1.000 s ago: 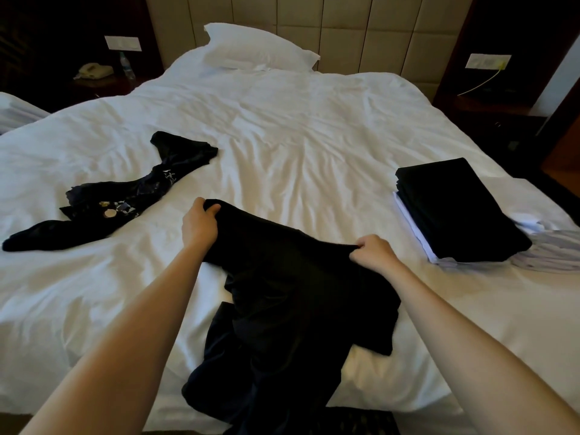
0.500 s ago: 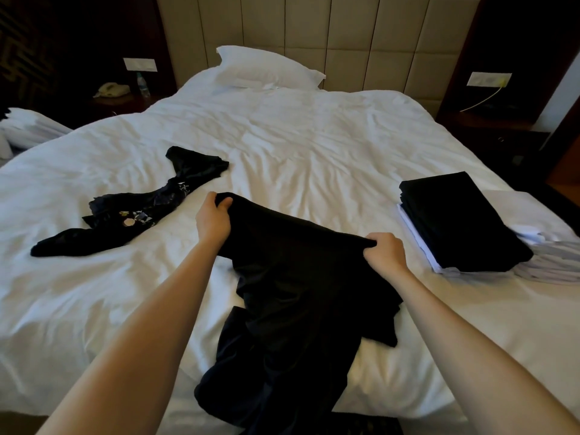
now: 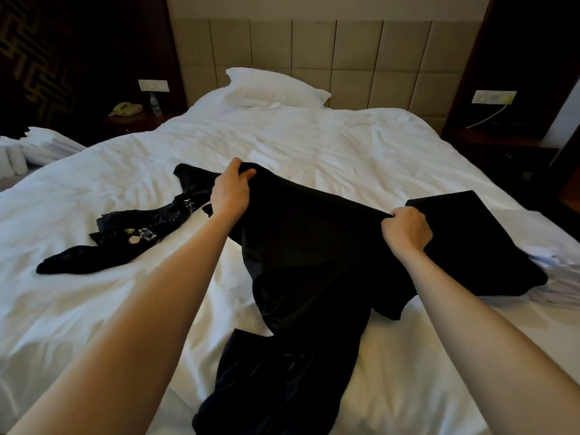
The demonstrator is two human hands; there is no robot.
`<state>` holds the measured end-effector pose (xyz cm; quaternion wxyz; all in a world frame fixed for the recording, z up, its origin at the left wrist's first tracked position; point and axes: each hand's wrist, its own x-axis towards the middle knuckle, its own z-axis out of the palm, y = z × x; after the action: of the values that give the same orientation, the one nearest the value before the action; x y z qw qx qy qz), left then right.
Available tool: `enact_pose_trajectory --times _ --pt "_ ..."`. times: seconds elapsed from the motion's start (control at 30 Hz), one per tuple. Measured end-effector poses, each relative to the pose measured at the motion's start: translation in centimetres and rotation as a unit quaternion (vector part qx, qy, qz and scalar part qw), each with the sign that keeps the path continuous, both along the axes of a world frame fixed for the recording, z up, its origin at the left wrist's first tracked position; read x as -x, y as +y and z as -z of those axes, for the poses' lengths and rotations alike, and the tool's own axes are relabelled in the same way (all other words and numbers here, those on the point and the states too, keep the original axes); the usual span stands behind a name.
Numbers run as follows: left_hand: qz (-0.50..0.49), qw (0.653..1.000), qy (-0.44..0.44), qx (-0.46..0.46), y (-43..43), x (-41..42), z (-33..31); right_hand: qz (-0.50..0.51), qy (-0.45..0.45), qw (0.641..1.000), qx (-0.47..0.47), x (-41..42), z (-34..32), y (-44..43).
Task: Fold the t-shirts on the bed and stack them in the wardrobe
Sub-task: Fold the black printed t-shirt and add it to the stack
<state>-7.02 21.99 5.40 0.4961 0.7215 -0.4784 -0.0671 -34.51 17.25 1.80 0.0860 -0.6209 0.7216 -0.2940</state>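
Note:
A plain black t-shirt (image 3: 307, 265) is stretched between my two hands over the white bed (image 3: 314, 146). My left hand (image 3: 230, 189) grips its upper left corner and my right hand (image 3: 406, 229) grips its upper right edge in a fist. The rest of the shirt trails down towards the bed's near edge. A second black t-shirt (image 3: 125, 227) with a printed pattern lies crumpled to the left. A stack of folded clothes (image 3: 480, 246), black on top, sits at the right, partly hidden behind my right hand.
A white pillow (image 3: 273, 89) lies at the padded headboard. A nightstand at the far left carries a phone (image 3: 125, 108) and a water bottle (image 3: 155, 104). Folded white linen (image 3: 40, 149) is at the left edge. A dark nightstand (image 3: 499, 146) stands at the right.
Both hands have lifted the black t-shirt's top edge higher and farther up the bed, pulling it taut. The view has tilted up, showing more of the headboard.

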Motion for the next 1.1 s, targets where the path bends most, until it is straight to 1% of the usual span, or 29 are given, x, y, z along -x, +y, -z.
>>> enact_pose_trajectory --times 0.1,0.17,0.23,0.3,0.37,0.47,0.53,0.6,0.7,0.73,0.77,0.87,0.93,1.0,1.03,1.1 --pt "-0.011 0.998 -0.050 -0.033 -2.8 -0.4 0.5 0.016 -0.011 1.000 -0.015 -0.4 0.2 -2.4" --pt "-0.012 0.996 -0.066 -0.052 -5.2 -0.6 1.3 0.009 -0.017 1.000 -0.020 -0.6 0.9 -4.5" --pt "-0.011 0.993 -0.088 -0.080 -7.9 -1.1 2.6 0.005 -0.047 0.998 -0.039 -0.7 1.7 -6.9" --pt "-0.008 0.986 -0.121 -0.111 -10.9 -1.8 4.0 0.015 -0.095 0.994 -0.058 -0.9 2.5 -9.5" --pt "-0.004 0.981 -0.144 -0.130 -13.9 -2.3 5.4 0.022 -0.111 0.991 -0.070 -1.1 3.5 -12.2" --pt "0.001 0.972 -0.182 -0.150 -18.0 -2.5 6.9 0.011 -0.029 0.997 -0.076 -1.9 4.7 -15.7" --pt "-0.003 0.964 -0.223 -0.146 -21.0 -2.7 7.8 0.012 0.021 0.998 -0.059 -2.2 5.2 -18.1" --pt "-0.011 0.959 -0.252 -0.127 -23.6 -2.8 8.1 0.016 0.063 0.998 -0.027 -2.4 5.0 -20.3" --pt "-0.036 0.958 -0.270 -0.087 -27.7 -2.8 8.8 0.017 0.114 0.993 0.016 -2.8 5.7 -24.1" --pt "-0.050 0.954 -0.279 -0.093 -28.5 -2.6 9.3 0.005 0.126 0.992 0.007 -2.9 6.4 -25.0" --pt "-0.061 0.950 -0.285 -0.112 -29.1 -2.5 10.0 -0.016 0.133 0.991 -0.023 -3.0 7.4 -25.7" --pt "-0.058 0.938 -0.285 -0.188 -29.7 -1.8 13.3 -0.059 0.123 0.979 -0.150 -2.8 11.0 -26.4" --pt "-0.030 0.924 -0.326 -0.198 -28.8 -1.4 15.6 -0.060 0.116 0.977 -0.169 -2.6 12.1 -26.0" --pt "-0.002 0.914 -0.360 -0.188 -27.4 -1.1 17.1 -0.064 0.123 0.974 -0.179 -2.4 12.0 -25.4" --pt "0.004 0.917 -0.353 -0.184 -26.6 -0.9 17.4 -0.059 0.129 0.974 -0.178 -2.3 11.7 -24.9" --pt "0.005 0.940 -0.291 -0.177 -24.9 -0.3 17.7 -0.025 0.141 0.977 -0.156 -2.0 11.3 -24.2"
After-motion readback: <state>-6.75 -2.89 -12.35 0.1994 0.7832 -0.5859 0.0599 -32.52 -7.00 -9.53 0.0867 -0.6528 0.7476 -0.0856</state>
